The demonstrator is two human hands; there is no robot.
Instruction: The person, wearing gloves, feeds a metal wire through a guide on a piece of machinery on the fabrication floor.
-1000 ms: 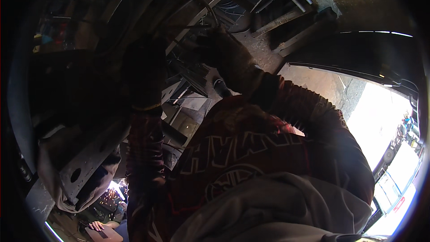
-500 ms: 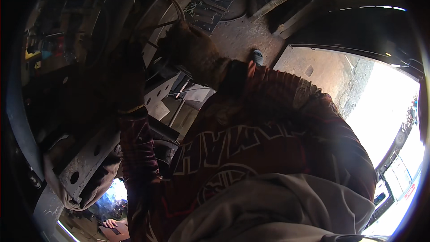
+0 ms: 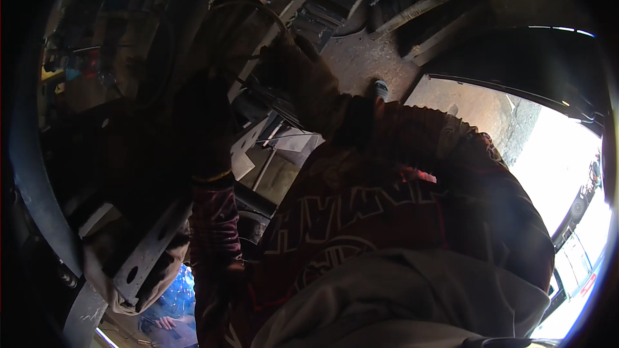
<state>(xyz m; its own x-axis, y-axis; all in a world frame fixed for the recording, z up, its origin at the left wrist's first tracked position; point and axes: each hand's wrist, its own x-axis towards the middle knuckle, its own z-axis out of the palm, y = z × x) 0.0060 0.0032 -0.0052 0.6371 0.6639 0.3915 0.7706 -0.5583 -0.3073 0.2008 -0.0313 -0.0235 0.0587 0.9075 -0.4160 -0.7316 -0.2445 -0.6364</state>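
My right hand, in a thick brownish work glove, is closed at the upper middle. A curved cable runs into its grip, and a thin dark rod sticks out on the left side, like a cabled welding torch; shadow hides the details. My left hand is a dark gloved shape left of it, below a yellowish cuff edge; its fingers are lost in the dark. Between and below the hands lies a steel plate with round holes.
A holed steel beam with draped cloth is at lower left. Beyond it a co-worker's hand shows in bluish light with sparks. Metal bars lie at the top right. Bright daylight enters through an opening at right.
The whole view has shifted, so both hands and surroundings appear farther right and slightly lower. The scene is darker. At lower left, white glare has become blue light with sparks.
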